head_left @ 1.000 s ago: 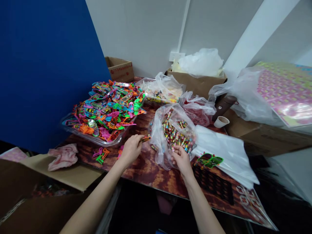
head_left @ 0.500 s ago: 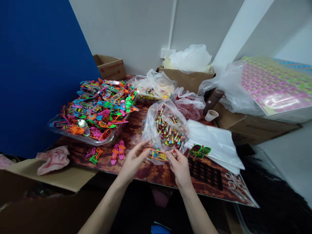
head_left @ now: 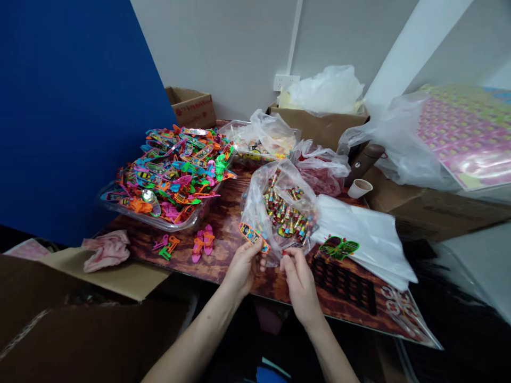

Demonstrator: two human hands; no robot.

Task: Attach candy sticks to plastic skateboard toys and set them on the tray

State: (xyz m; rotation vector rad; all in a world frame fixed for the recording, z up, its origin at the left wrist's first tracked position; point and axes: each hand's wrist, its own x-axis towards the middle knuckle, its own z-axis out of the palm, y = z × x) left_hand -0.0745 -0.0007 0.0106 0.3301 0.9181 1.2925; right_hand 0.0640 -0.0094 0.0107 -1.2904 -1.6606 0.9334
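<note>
My left hand [head_left: 244, 268] pinches a toy skateboard [head_left: 252, 235] with an orange edge and a yellow and blue printed deck, tilted up. My right hand [head_left: 300, 282] is closed on a small red-tipped piece [head_left: 285, 253], mostly hidden by the fingers. Just beyond both hands lies an open clear plastic bag [head_left: 255, 197] full of small tube-shaped pieces [head_left: 289, 215] with coloured bands. To the left of my hands, pink toy sandals [head_left: 203, 243] and small plastic scooter-like parts [head_left: 166, 246] rest on the table. Two green-edged skateboards [head_left: 339, 247] lie to the right.
A clear tray [head_left: 191, 218] heaped with colourful toy skateboards stands at the left. White plastic bags [head_left: 359, 229], a black slotted holder [head_left: 343, 284], a paper cup [head_left: 360, 188] and a brown flask [head_left: 365, 162] are at the right. An open cardboard box [head_left: 107, 282] adjoins the front-left edge.
The skateboard was level between both hands; now my left hand alone holds it, turned with its far end up and left. My right hand has come away from it. The camera view has shifted left.
</note>
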